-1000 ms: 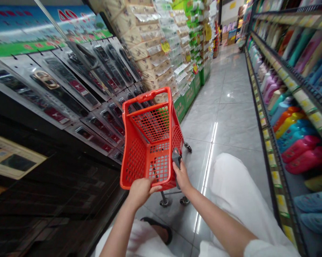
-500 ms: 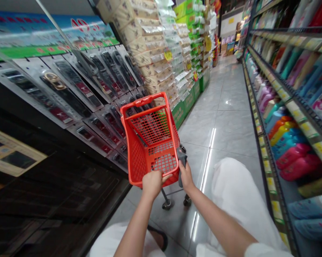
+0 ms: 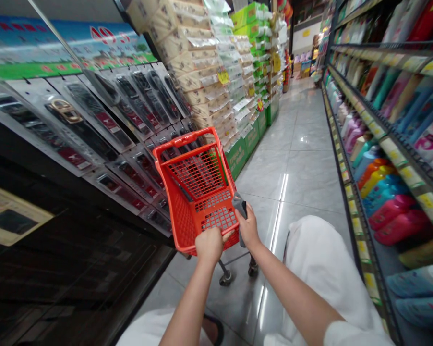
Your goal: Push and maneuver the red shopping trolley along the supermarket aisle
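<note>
On the left, a banner [image 3: 67, 48] bears a large red number, apparently 49, then a blurred figure. White lettering on green boxes [image 3: 251, 138] farther along is illegible.

Item one, your left grip [image 3: 209, 244]: back of the hand upward, fingers curled under in a closed hold, thumb pointing across toward the right; bare left forearm [image 3: 189, 298] slanting up from the lower edge, wrist nearly in line. Item two, your right grip [image 3: 248, 226]: near the left and slightly higher, digits bent in a clasp; bare right forearm [image 3: 292, 286] reaching in diagonally from a white sleeve [image 3: 353, 334].
</note>
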Motion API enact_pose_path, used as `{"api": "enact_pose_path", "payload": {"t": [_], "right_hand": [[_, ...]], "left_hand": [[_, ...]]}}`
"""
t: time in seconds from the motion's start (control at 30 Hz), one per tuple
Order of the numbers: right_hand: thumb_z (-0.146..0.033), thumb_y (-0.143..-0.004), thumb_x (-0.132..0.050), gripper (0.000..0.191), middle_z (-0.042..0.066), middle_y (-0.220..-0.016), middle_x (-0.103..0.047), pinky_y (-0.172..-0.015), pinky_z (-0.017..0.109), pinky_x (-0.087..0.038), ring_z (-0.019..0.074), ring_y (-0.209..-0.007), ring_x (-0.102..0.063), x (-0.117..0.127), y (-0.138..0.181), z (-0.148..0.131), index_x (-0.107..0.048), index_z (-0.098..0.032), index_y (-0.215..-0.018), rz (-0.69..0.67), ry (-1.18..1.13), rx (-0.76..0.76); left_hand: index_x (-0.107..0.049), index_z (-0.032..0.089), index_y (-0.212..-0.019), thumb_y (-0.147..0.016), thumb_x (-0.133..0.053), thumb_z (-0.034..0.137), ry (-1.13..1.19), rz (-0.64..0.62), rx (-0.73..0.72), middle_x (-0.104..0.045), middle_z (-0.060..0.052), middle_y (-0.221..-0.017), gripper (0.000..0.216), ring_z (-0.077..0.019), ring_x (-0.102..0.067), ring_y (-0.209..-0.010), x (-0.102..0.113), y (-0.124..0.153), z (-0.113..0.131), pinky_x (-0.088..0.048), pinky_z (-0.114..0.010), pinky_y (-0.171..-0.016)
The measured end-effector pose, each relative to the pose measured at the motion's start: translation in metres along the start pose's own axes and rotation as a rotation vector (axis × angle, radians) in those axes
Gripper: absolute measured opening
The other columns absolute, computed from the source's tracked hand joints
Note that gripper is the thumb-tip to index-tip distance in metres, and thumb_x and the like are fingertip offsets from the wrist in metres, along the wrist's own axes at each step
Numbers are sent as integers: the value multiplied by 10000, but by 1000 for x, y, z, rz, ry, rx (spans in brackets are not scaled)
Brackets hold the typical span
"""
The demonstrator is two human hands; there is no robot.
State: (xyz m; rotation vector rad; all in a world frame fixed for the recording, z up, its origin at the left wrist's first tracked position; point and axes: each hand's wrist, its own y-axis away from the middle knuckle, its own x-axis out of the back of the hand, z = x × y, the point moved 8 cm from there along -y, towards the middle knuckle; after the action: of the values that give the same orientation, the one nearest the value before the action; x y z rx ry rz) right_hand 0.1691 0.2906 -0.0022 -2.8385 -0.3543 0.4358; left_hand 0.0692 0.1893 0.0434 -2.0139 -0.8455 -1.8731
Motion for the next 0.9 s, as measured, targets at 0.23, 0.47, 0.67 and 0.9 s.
{"api": "enact_pose_path", "payload": {"t": [0.23,0.47,0.67,0.9], "right_hand": [[-245,-842,-621,364,9,-1343,-561,-1078,450,-400,272,-1218,-520,12,20,-30,-702,-388,-1167,-168,411,249],[-258,-815,-631,296,10,-1216,-664,-1054,422,-427,234,-1126,-593,-14,-72,-21,-750,-317,-1080,-219,350,193],[-152,-800,-587,418,11,-1353,-588,-1097,457,-385,255,-1224,-538,2,-29,-24,-719,-332,-1153,-229,433,219],[-231,-828,-594,405,12,-1402,-543,-1107,457,-367,264,-1252,-500,18,-3,-23,-681,-344,-1207,-213,375,198]], "left_hand": [[-735,164,-988,-941,-244,637,10,18,-55,-737,-202,-931,684,-326,-705,-951,-2,3,0,-496,-363,-764],[-734,182,-972,-958,-236,603,11,31,-85,-736,-198,-938,653,-296,-705,-941,-2,6,6,-495,-351,-773],[-735,149,-980,-953,-304,586,59,22,-30,-734,-216,-959,614,-326,-704,-962,1,-2,14,-506,-375,-779],[-681,226,-1162,-944,-303,611,135,6,-308,-739,-164,-1073,582,-304,-685,-1042,9,3,2,-487,-349,-817]]}}
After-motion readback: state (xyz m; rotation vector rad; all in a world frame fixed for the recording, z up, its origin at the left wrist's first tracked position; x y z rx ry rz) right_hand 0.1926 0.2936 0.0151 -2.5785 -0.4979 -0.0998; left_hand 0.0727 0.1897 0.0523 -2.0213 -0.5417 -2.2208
